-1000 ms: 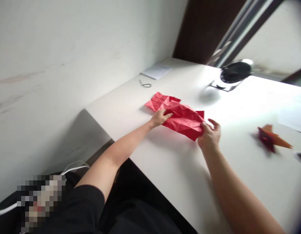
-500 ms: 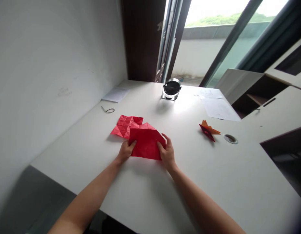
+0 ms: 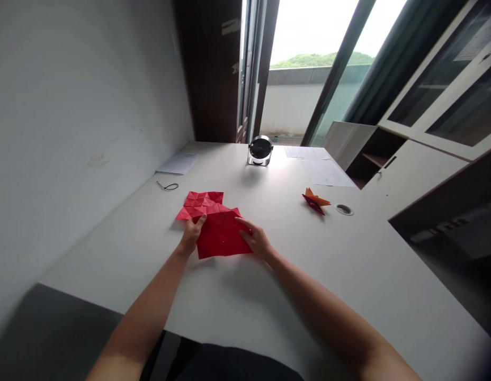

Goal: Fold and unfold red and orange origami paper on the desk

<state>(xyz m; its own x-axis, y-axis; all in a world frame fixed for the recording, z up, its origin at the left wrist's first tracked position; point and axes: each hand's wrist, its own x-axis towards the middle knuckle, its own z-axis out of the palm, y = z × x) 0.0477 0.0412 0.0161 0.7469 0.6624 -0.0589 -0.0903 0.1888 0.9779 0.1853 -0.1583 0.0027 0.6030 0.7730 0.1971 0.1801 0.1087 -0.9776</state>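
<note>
A darker red sheet of paper (image 3: 221, 236) is held tilted just above the table in front of me. My left hand (image 3: 192, 234) grips its left edge, the thumb on the near face and the fingers behind. At the right edge is my right hand (image 3: 258, 241), its thumb and a finger lying apart over the near face; its other fingers are partly hidden. Just behind the sheet lies a creased red paper (image 3: 202, 200) with a grid of triangular folds. The held sheet overlaps its front part.
On the white table (image 3: 245, 307) stand a round black device in a silver stand (image 3: 260, 150) and an orange and red folded paper piece (image 3: 315, 201). A cable hole (image 3: 344, 210) is beside that piece. A black cable tie (image 3: 168, 186) and white papers (image 3: 328, 172) lie farther back.
My right hand has shifted its hold, with a finger now over the near face. The held sheet has turned and tilted slightly. The whole view has swung to the right.
</note>
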